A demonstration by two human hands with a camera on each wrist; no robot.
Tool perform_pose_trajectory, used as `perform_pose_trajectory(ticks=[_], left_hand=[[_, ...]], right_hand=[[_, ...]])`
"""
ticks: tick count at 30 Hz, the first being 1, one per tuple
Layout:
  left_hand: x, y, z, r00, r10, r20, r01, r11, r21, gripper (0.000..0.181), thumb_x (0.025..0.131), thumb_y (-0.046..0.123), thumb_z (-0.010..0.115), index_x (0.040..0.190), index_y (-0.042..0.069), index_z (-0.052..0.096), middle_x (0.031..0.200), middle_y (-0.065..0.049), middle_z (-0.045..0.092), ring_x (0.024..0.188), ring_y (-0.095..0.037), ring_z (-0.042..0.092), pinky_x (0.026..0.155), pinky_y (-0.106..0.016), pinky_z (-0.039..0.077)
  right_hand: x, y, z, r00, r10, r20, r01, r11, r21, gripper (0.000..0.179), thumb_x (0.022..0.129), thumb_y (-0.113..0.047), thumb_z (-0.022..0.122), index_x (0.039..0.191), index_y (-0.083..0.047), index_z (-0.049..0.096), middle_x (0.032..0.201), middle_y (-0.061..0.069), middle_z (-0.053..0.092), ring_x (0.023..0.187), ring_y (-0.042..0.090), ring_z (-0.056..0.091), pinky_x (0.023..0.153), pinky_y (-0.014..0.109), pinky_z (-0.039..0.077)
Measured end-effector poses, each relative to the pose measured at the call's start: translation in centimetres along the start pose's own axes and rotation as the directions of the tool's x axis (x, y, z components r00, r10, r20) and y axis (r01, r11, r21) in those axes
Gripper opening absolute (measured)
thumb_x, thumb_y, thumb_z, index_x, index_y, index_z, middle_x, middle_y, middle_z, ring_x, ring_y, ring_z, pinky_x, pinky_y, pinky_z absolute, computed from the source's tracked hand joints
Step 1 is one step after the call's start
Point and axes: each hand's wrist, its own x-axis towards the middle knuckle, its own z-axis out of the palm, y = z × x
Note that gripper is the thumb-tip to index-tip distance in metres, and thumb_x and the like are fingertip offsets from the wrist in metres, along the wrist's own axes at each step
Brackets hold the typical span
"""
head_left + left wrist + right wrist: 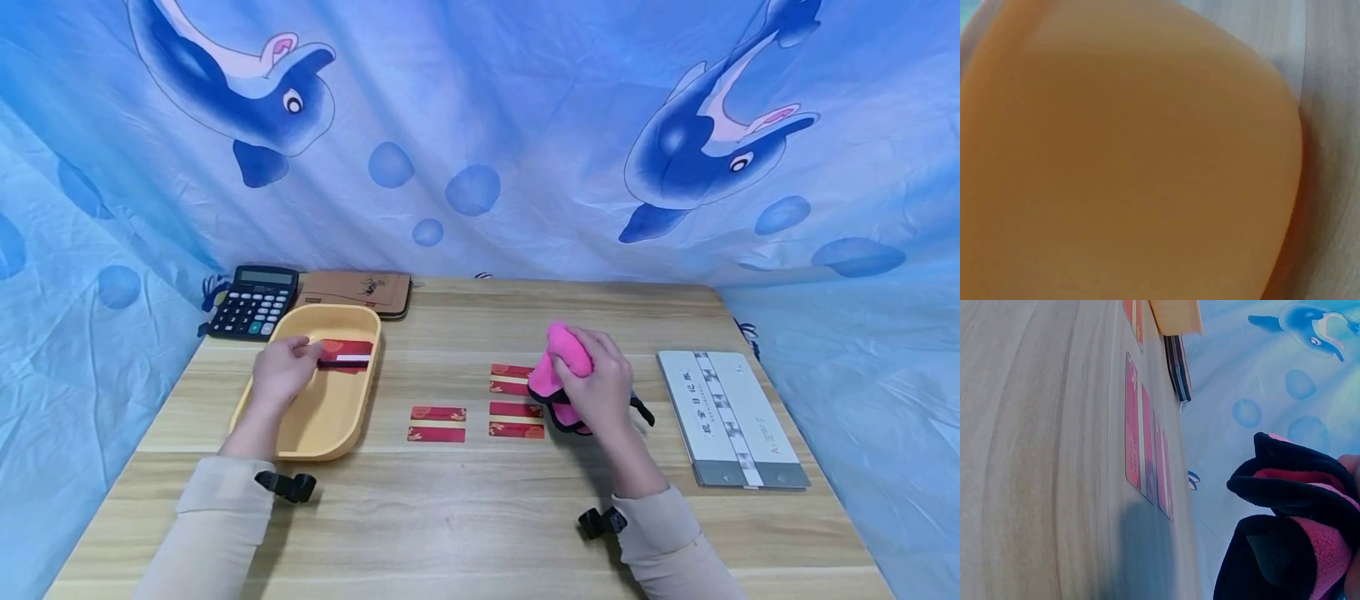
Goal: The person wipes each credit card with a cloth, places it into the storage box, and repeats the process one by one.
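In the head view my left hand [283, 371] reaches into a yellow tray [372, 400], fingertips pinching the left edge of a red card [348, 348]. A dark stripe and a white strip cross the card. The left wrist view shows only the tray [1147, 175] and wood, so the fingers are hidden there. My right hand [600, 379] grips a bunched pink cloth [567, 350] with black edging, over the table beside red cards [516, 420] in the middle. The right wrist view shows the folded cloth [1329, 550] and its black trim close up.
Another red card [437, 424] lies between tray and cloth. A black calculator [255, 302] and a brown notebook [352, 292] stand behind the tray. At the right lies a white-and-grey book [731, 417]. A blue dolphin curtain [480, 125] hangs behind the table.
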Motion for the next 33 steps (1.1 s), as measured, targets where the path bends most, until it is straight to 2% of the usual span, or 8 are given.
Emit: perform_pose_trajectory(ticks=[3,5,9,13,17,22,29,33], left_hand=[[-0.4,1.1,-0.2,0.995,0.071,-0.065,-0.072,0.997,-0.022,0.053,0.105,0.031,0.052,0.136,-0.012,0.055,0.122,-0.03,0.065,0.112,-0.043,0.064,0.094,-0.053,0.055],[-0.7,2.1,-0.2,0.986,0.127,-0.108,-0.132,0.99,-0.044,0.049,0.105,0.028,0.054,0.134,-0.011,0.058,0.119,-0.029,0.067,0.11,-0.042,0.066,0.094,-0.053,0.055],[-1.4,4.5,0.6,0.952,0.254,-0.173,-0.274,0.956,-0.108,0.037,0.103,0.019,0.059,0.128,-0.008,0.063,0.115,-0.027,0.069,0.105,-0.04,0.068,0.093,-0.051,0.056],[-2.4,7.0,1.9,0.912,0.374,-0.17,-0.401,0.899,-0.175,0.031,0.101,0.014,0.063,0.124,-0.006,0.067,0.113,-0.023,0.071,0.102,-0.035,0.07,0.09,-0.045,0.058],[-3.3,8.9,3.2,0.877,0.463,-0.13,-0.481,0.845,-0.232,0.029,0.101,0.015,0.064,0.123,-0.002,0.069,0.112,-0.017,0.073,0.101,-0.028,0.07,0.087,-0.038,0.059],[-4.0,10.1,5.4,0.842,0.531,-0.094,-0.535,0.804,-0.261,0.024,0.099,0.012,0.066,0.119,-0.001,0.07,0.11,-0.015,0.074,0.099,-0.027,0.07,0.087,-0.043,0.059],[-4.8,10.9,8.2,0.836,0.549,-0.024,-0.53,0.794,-0.296,0.027,0.098,0.013,0.068,0.121,0.0,0.07,0.115,-0.014,0.073,0.103,-0.027,0.069,0.092,-0.044,0.058],[-5.1,11.0,9.7,0.821,0.571,-0.002,-0.545,0.783,-0.3,0.028,0.098,0.013,0.068,0.122,-0.002,0.07,0.118,-0.015,0.071,0.105,-0.029,0.068,0.095,-0.046,0.057]], right_hand=[[0.1,0.1,-0.2,1.0,-0.004,-0.008,0.004,1.0,-0.001,0.04,0.077,-0.009,0.087,0.114,-0.002,0.075,0.106,0.017,0.072,0.09,0.033,0.071,0.069,0.051,0.062],[0.2,0.2,-0.3,1.0,-0.006,-0.013,0.006,1.0,0.003,0.041,0.076,-0.009,0.087,0.114,-0.001,0.075,0.106,0.017,0.072,0.09,0.034,0.071,0.07,0.052,0.062],[0.3,0.3,-0.5,1.0,-0.013,-0.02,0.013,1.0,0.016,0.043,0.075,-0.008,0.088,0.115,-0.001,0.075,0.106,0.018,0.072,0.091,0.035,0.071,0.072,0.053,0.062],[0.3,0.3,-0.7,1.0,-0.014,-0.022,0.014,1.0,0.022,0.043,0.074,-0.008,0.089,0.115,-0.001,0.075,0.107,0.017,0.072,0.092,0.034,0.071,0.073,0.053,0.061],[0.3,0.3,-0.9,1.0,-0.006,-0.02,0.007,1.0,0.02,0.042,0.076,-0.008,0.088,0.115,-0.001,0.075,0.107,0.017,0.072,0.093,0.033,0.071,0.074,0.052,0.061],[0.2,0.4,-1.2,0.999,-0.006,-0.032,0.007,1.0,0.029,0.042,0.075,-0.008,0.088,0.115,-0.001,0.075,0.108,0.017,0.072,0.093,0.034,0.071,0.075,0.052,0.061],[0.1,0.8,-1.2,0.998,-0.017,-0.061,0.02,0.999,0.038,0.042,0.074,-0.006,0.089,0.114,-0.002,0.076,0.107,0.017,0.073,0.091,0.035,0.071,0.073,0.053,0.06],[0.1,0.8,-1.3,0.998,-0.013,-0.063,0.015,1.0,0.027,0.041,0.074,-0.007,0.089,0.113,-0.001,0.076,0.106,0.017,0.073,0.091,0.035,0.071,0.072,0.052,0.06]])
